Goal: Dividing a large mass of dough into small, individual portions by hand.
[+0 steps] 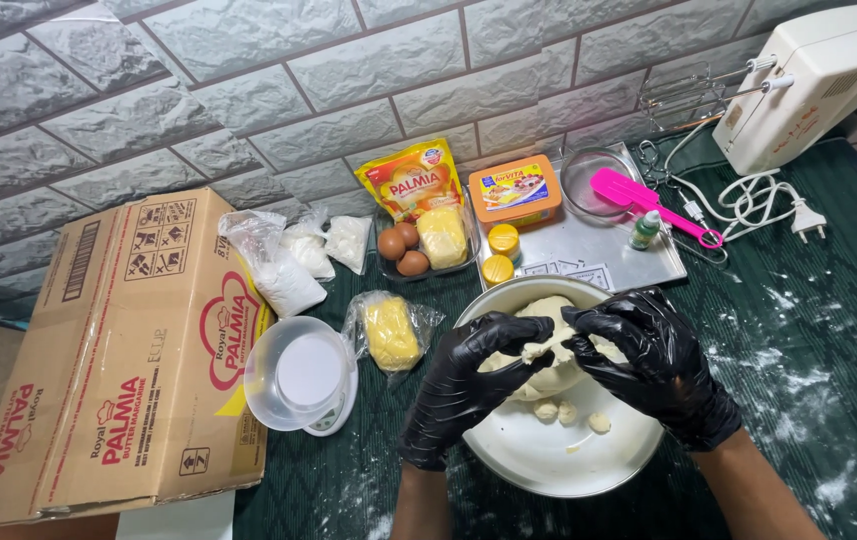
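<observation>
Both my gloved grips, left hand (pixel 469 375) and right hand (pixel 654 360), hold the dough lump (pixel 549 345) above the white bowl (pixel 549 460), fingers hiding much of it; three small dough balls (pixel 571 414) lie beneath.

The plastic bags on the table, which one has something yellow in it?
The bag lying between the scale and the metal bowl, left of the left hand; it holds a yellow block. The bags behind it hold white powder.

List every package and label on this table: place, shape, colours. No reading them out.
Cardboard box: far left, large, brown, red printing.
Foil pouch: against the wall, yellow and red.
Tub: right of the pouch, rectangular, orange, yellow lid label.
Clear bags: beside the box, white powder.
Wrapped block: near the left hand, yellow.
</observation>
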